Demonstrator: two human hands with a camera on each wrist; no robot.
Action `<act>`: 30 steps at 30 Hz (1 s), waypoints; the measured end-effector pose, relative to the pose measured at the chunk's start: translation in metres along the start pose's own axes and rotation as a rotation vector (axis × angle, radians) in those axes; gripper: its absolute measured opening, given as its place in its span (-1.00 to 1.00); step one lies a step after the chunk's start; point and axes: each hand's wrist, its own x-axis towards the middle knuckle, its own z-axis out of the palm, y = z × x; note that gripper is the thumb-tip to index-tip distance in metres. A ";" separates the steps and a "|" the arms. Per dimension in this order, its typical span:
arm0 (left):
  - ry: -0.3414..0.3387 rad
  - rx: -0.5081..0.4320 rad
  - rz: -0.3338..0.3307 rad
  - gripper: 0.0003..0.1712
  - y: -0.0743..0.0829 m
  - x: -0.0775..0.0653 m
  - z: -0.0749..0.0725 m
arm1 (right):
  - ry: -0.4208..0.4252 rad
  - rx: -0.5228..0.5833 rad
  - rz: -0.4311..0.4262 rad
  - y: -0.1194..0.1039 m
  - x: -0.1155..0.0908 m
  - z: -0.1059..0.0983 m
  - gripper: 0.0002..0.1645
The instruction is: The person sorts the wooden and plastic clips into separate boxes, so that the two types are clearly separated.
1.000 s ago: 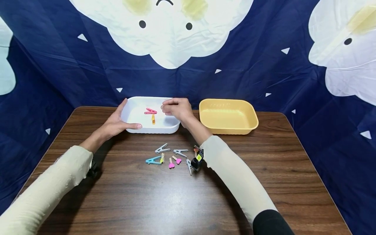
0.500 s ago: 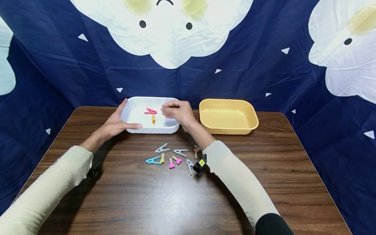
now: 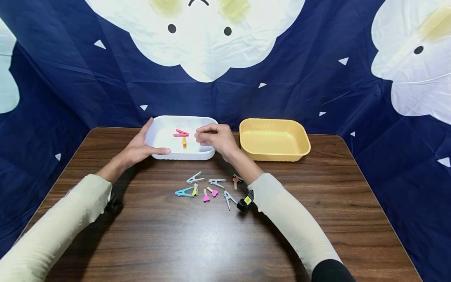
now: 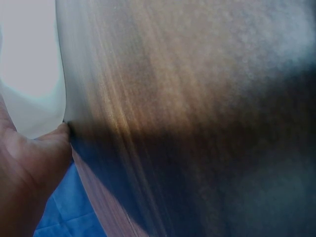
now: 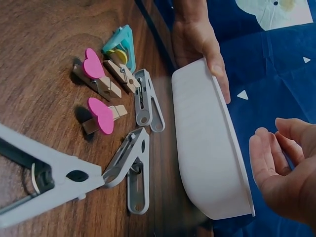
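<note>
My left hand (image 3: 136,150) grips the left end of a white plastic basin (image 3: 186,156), its thumb along the front wall and its fingers round the side. A pink clothespin (image 3: 181,134) and an orange clothespin (image 3: 184,143) lie inside. Over the basin's right end is my right hand (image 3: 219,138), fingers loosely bent; the right wrist view shows nothing between them. On the table before the basin lie several clothespins: grey ones (image 5: 91,173), a blue one (image 5: 129,47), wooden ones with pink hearts (image 5: 101,116), one with a yellow piece, and one with a brown heart (image 3: 235,180).
A yellow basin (image 3: 276,158) stands to the right of the white one, near the table's back edge. A blue cloth (image 3: 225,96) with white clouds hangs behind the wooden table (image 3: 158,239). Wrist cameras are strapped to both forearms.
My right hand has drawn slightly back toward me and to the right, over the white basin's right end. The left hand and the clothespins have stayed in place.
</note>
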 end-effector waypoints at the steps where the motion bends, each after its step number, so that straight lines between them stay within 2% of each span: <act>1: -0.001 -0.003 -0.002 0.78 0.000 0.000 0.000 | -0.007 0.000 0.002 0.000 -0.001 0.000 -0.72; 23: -0.009 0.005 -0.021 0.79 -0.004 0.003 -0.001 | -0.063 0.035 -0.035 0.011 -0.021 -0.011 -0.78; 30: -0.011 0.008 -0.027 0.79 -0.003 0.004 -0.001 | -0.072 0.009 -0.020 0.014 -0.031 -0.017 -0.79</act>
